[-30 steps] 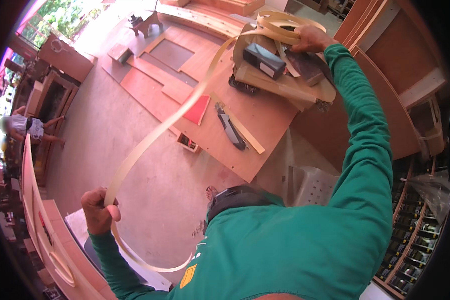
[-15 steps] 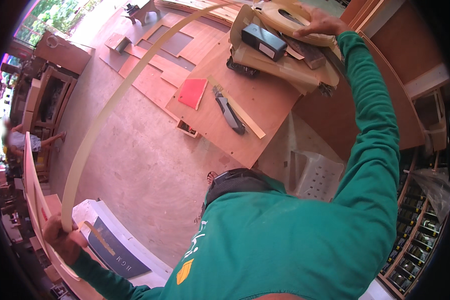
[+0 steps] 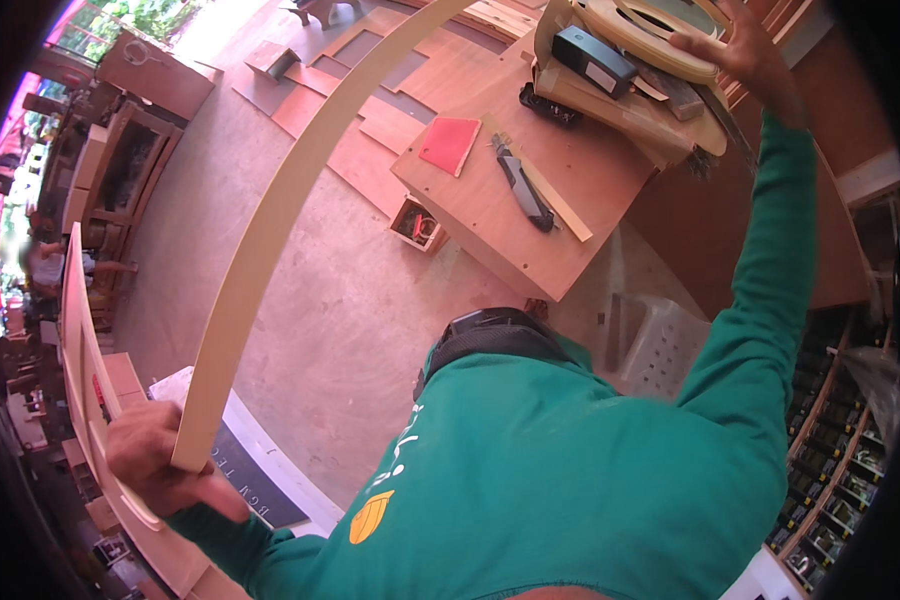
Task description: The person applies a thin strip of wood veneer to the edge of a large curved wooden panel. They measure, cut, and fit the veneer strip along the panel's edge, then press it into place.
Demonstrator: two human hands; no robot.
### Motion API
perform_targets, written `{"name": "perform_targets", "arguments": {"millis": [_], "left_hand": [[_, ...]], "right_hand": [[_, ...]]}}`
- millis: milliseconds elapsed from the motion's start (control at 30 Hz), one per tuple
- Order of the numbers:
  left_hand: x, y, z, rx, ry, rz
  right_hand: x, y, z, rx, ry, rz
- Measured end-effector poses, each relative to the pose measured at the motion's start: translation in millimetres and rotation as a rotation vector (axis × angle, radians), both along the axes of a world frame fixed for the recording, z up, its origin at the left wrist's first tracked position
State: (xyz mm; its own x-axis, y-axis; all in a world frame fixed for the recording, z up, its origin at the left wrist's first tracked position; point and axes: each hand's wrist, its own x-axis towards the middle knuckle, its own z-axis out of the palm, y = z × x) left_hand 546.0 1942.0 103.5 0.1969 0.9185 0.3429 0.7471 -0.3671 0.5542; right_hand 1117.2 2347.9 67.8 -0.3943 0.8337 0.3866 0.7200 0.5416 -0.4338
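— Holding anything, that left hand (image 3: pixel 155 460)?

— Yes. It is clenched round the near end of a long pale edging strip (image 3: pixel 270 215), thumb and fingers pinched on the band low at the left of the view.

— Where does the strip run from there?

— Up and to the right in one smooth bow, over the concrete floor (image 3: pixel 340 330), past the plywood sheets (image 3: pixel 370 110) lying on the ground, and on toward the top of the view, where it leaves the frame close to the coil.

— What coil?

— A roll of the same pale banding (image 3: pixel 650 35), lying flat on a stack of boards at the far corner of the wooden worktable (image 3: pixel 570 230). The right hand (image 3: pixel 740 55) is laid on its rim, fingers spread over it; arm stretched full out in a green sleeve (image 3: pixel 770 280). Whether it grips the roll or only presses down, I cannot tell.

— Anything else on that table?

— A red pad (image 3: pixel 448 145) near its left edge, a utility knife (image 3: pixel 525 190) toward the middle with a thin wooden slat (image 3: pixel 545 190) just beside it, and a dark boxy tool (image 3: pixel 595 62) by the coil.

— And beside the table?

— A small open wooden box (image 3: pixel 418 222) on the floor against its left edge, and a white plastic crate (image 3: pixel 660 345) at the near corner.
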Motion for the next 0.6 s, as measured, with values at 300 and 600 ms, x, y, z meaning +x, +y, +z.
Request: {"name": "perform_targets", "arguments": {"millis": [300, 600], "left_hand": [[-22, 19, -41, -0.001, -0.245, -0.054], [-32, 39, -93, -0.141, -0.37, -0.196]], "right_hand": [[-200, -90, -72, 0.584, -0.067, 0.264], [-189, -115, -11, -0.532, 1.407, 0.485]]}}
